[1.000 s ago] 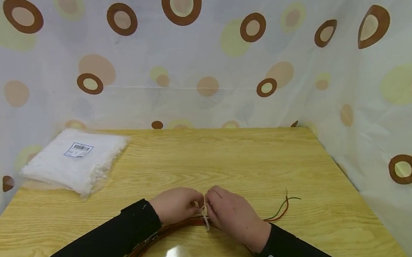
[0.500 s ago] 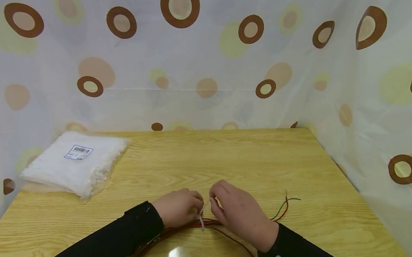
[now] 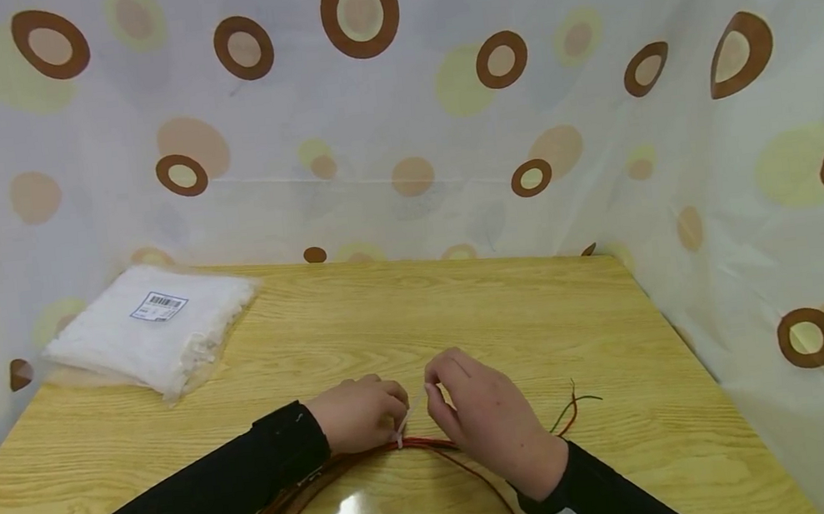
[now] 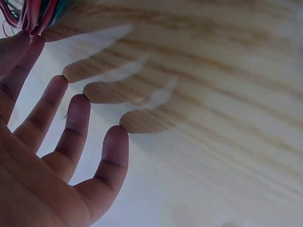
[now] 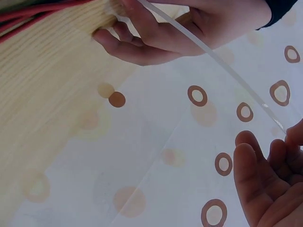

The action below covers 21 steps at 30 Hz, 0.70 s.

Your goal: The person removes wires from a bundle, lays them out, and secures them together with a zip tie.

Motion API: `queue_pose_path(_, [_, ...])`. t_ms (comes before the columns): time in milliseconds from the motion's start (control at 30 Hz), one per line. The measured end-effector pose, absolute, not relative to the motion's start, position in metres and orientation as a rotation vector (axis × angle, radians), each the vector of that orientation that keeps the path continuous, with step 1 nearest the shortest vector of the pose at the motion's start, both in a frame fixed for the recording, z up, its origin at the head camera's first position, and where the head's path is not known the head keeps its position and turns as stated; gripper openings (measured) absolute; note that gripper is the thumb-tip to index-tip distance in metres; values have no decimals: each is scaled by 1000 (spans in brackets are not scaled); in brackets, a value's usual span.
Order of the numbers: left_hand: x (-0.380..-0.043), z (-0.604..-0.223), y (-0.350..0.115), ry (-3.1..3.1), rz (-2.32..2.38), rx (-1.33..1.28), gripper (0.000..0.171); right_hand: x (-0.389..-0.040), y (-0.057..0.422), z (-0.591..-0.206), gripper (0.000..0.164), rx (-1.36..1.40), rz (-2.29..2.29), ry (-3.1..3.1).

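Note:
A bundle of thin red and dark wires (image 3: 424, 441) curves across the near part of the table. A narrow translucent white cable tie (image 5: 227, 67) loops around it, its long tail running up to the right. My left hand (image 3: 362, 415) pinches the tie between thumb and forefinger right at the wires; its other fingertips touch the table in the left wrist view. Up and to the right, my right hand (image 3: 490, 408) pinches the end of the tail, which is stretched straight between both hands in the right wrist view. The left fingers partly hide the tie's head.
At the back left of the wood-grain table (image 3: 418, 315) lies a clear plastic bag of white items (image 3: 162, 317) with a label. Loose red and green wire ends (image 3: 573, 412) stick out beyond the right hand. A patterned sheet (image 3: 338, 131) hangs behind and at the sides.
My right hand has moved up and right, away from the left hand, drawing out the tie's tail. The loop around the wires looks smaller. The left hand has shifted slightly.

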<state>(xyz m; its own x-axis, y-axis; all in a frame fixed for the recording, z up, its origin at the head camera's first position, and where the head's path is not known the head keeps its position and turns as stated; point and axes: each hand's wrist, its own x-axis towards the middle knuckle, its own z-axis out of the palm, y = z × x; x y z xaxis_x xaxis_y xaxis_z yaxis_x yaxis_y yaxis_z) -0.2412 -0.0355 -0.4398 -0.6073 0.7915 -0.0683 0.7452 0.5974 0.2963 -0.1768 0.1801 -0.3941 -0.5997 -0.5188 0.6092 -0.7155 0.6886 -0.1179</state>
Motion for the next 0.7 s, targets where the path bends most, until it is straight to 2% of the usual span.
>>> queue_pose_path(333, [-243,-441,-35,2638,333,1284,18,-179,178,-392,11,900,510,-2347])
queue_pose_path(600, [-228,-442,-45,2858,304,1227,7,-196,173,-394,14,755,455,-2436])
queue_pose_path(700, [-218,-441,-49,2984,204,1260,16,-203,173,-395,12,709,471,-2482])
